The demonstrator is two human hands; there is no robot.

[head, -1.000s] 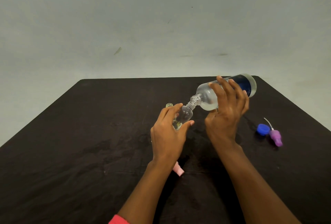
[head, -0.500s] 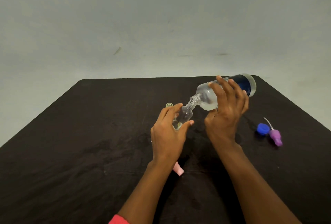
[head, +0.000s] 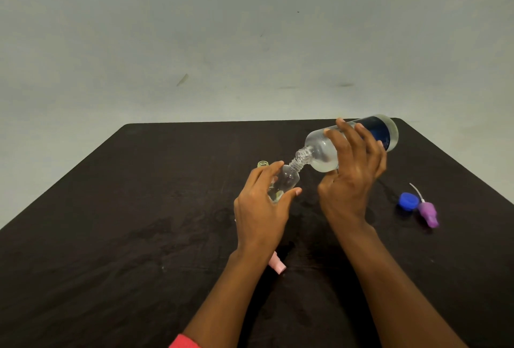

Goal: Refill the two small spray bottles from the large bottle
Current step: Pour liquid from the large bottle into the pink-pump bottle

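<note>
— Pink and half hidden under the left wrist: what is that?

— A pink piece (head: 277, 265) lying on the black counter (head: 111, 222). The forearm covers most of it, so I cannot tell what it is. A red sleeve (head: 185, 342) is cut off at the bottom edge.

— And each grip?

— The left hand (head: 261, 206) curls its grip round a small clear bottle (head: 288, 179), which is tilted. Something pale glints low inside, but I cannot tell how full it is. The right hand (head: 350, 178) wraps the large bottle (head: 318, 153), which is tipped almost flat. Its open threaded neck meets the small one's mouth. Fingers hide its middle, and the frosted wall blurs its contents.

— Around them?

— Well to the right, a blue cap (head: 408, 201) lies just beside a purple spray head (head: 429, 213) with a white tube. Behind the left fingers, only the yellowish neck of a second small bottle (head: 262, 164) shows. Beyond is a grey wall (head: 250, 28).
</note>
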